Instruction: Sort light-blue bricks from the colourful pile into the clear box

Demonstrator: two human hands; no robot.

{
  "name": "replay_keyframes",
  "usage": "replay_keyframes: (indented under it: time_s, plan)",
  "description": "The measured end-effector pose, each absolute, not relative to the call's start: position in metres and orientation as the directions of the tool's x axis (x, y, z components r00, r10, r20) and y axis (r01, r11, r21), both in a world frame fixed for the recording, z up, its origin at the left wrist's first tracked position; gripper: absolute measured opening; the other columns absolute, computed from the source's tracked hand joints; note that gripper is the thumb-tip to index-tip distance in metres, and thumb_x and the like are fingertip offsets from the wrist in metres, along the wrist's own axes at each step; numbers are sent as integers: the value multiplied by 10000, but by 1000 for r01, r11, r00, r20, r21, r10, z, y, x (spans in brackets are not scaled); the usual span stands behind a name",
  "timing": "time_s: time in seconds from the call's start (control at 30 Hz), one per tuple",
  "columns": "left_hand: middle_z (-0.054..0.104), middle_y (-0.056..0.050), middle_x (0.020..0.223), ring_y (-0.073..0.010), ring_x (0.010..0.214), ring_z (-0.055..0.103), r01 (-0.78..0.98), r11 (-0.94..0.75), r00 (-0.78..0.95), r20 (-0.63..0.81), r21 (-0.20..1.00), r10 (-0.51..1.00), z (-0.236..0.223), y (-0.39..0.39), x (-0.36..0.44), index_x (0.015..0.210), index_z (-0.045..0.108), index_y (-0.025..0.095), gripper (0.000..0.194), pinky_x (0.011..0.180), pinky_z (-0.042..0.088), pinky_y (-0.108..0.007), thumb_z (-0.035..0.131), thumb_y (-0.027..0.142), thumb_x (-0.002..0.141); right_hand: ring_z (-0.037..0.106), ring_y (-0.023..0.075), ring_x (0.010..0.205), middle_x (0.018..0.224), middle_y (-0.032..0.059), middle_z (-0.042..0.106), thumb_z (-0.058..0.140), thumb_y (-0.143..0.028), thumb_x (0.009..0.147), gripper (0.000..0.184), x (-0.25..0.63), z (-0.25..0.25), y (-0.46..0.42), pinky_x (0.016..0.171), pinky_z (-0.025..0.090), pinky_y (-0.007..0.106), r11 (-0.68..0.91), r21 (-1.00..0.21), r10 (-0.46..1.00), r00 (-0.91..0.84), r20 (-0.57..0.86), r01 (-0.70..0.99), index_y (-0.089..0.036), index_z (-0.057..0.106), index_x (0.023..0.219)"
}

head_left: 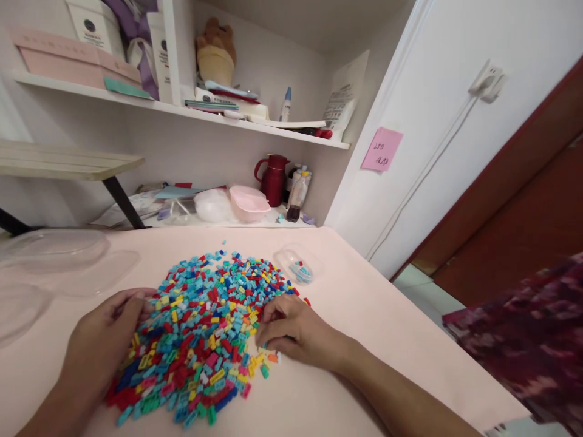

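A wide heap of small plastic building bricks point(200, 328) in blue, red, yellow, green and other colours lies on the pink-covered table. My left hand point(107, 331) rests at the heap's left edge, thumb against the curled fingers; whatever they may hold is hidden. At the right edge, my right hand point(296, 328) reaches down with fingers bent and thumb and fingertips drawn together by loose bricks. What sits between those fingertips is too small to make out. Behind it, a clear plastic container point(298, 264) holds a few blue and red bricks.
Clear plastic lids or containers point(68, 249) lie at the table's left. Along the back stand a pink bowl point(249, 203), a red jug point(274, 179) and a bottle with dark liquid point(297, 197). A shelf point(273, 128) overhangs them. Patterned dark red fabric point(528, 346) hangs at right.
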State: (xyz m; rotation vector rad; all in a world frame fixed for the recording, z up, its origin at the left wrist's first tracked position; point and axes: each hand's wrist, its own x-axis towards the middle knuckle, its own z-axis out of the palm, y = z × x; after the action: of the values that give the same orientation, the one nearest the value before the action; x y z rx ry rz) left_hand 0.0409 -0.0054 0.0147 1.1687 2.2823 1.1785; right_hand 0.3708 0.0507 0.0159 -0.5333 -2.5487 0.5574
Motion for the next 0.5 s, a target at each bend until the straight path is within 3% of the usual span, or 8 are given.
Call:
replay_keyframes:
  time_s: [0.13,0.23,0.37,0.5]
  plan:
    - [743,15,826,-220,829,682,526,325,-616,88,786,783,16,-8,41,989,687,263,376,670,474,-278,477,485,770,592,162,908,947,37,635,656,-203,862,98,375,21,52,888,436,326,805,-519,515,-774,368,289,-241,735,906]
    - [747,17,840,-223,838,684,507,327,-626,80,797,776,18,-8,42,995,686,268,389,685,478,-282,474,497,763,584,169,911,993,53,608,632,-256,882,121,383,26,57,838,467,317,713,-631,623,-689,370,306,-236,738,936]
    - [752,19,880,-233,884,675,522,361,-634,69,773,770,20,-5,42,969,693,280,404,695,476,-288,448,509,744,565,158,789,901,47,599,620,-332,879,166,398,31,68,714,472,287,590,-731,795,-407,450,344,-222,736,921]
    - [757,37,828,-212,829,691,576,351,-616,111,739,780,13,-2,35,938,706,287,407,669,484,-268,433,520,746,425,124,575,649,-17,499,627,-389,850,235,413,30,83,554,382,250,474,-784,866,-53,497,400,-201,730,948]
